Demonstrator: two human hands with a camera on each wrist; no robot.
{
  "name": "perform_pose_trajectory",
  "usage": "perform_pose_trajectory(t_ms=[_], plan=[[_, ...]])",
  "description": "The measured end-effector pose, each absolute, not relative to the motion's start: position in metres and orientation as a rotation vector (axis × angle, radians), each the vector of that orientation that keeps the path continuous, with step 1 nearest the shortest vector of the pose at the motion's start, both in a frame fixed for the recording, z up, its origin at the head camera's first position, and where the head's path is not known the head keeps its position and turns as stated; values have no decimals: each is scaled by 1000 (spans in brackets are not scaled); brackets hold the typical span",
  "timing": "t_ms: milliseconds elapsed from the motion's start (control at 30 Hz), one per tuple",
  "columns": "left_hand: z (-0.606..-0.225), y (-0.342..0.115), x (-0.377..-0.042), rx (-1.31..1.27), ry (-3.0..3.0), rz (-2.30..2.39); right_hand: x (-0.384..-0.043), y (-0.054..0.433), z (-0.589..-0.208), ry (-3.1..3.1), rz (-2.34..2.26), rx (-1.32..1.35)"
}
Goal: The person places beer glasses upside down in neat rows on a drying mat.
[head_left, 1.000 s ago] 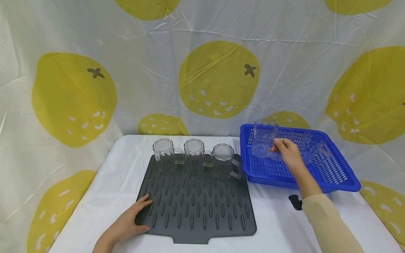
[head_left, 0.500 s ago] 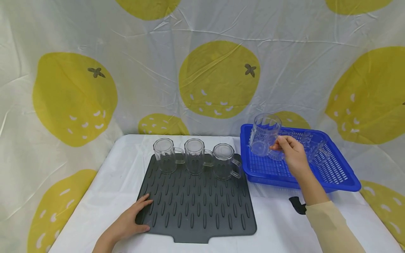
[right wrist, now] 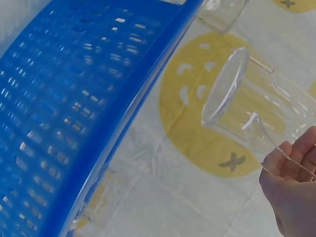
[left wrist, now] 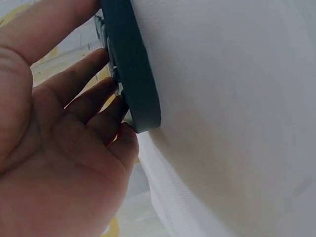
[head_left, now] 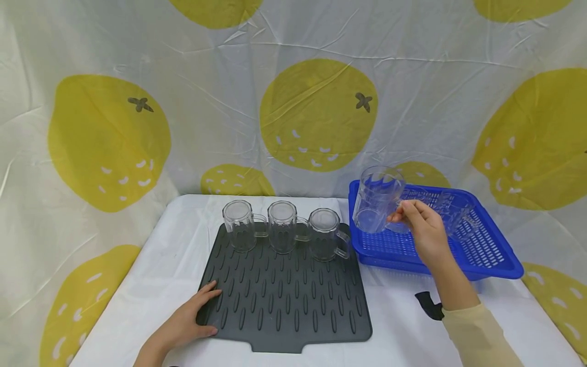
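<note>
My right hand (head_left: 426, 229) pinches the handle of a clear glass mug (head_left: 378, 196), which hangs mouth up and slightly tilted over the left side of a blue plastic basket (head_left: 497, 255). From the right wrist, the mug (right wrist: 247, 98) shows beyond the basket rim, with curled fingers (right wrist: 308, 153) at its handle. At the left edge of a dark grey ridged mat (head_left: 293, 300), my left hand (head_left: 181, 321) rests with fingers spread and thumb near the front corner. In the left wrist view its fingertips (left wrist: 116, 106) touch the mat's thick edge (left wrist: 136, 69).
Three glass mugs stand upside down along the mat's back edge: left mug (head_left: 239, 229), middle mug (head_left: 282, 229), right mug (head_left: 323, 234). Several more clear mugs (head_left: 458, 216) lie in the basket. A lemon-print curtain (head_left: 316, 114) hangs behind the white table (head_left: 399, 326).
The right hand has lifted the mug a little from the basket and shifted it left toward the mat. The left hand has stayed at the mat's edge.
</note>
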State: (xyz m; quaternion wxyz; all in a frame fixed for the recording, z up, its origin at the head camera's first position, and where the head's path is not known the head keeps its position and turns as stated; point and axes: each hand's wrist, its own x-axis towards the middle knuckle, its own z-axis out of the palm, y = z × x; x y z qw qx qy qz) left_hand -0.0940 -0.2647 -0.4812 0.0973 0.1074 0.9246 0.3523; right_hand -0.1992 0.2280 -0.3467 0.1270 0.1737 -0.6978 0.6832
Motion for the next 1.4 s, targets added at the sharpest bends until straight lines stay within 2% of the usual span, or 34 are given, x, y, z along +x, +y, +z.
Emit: perform_pose_trajectory(t_ms=[300,667,1400], plan=[[-481,-267,-94,317,2715,1068,-188,205,-349,-1911,2078,664],[-486,-267,-95,282,2681,1082,-179,171,-359,-1955,2073,708],[-482,-264,-96,270,2694,1076,-169,134,-374,-1991,2163,907]])
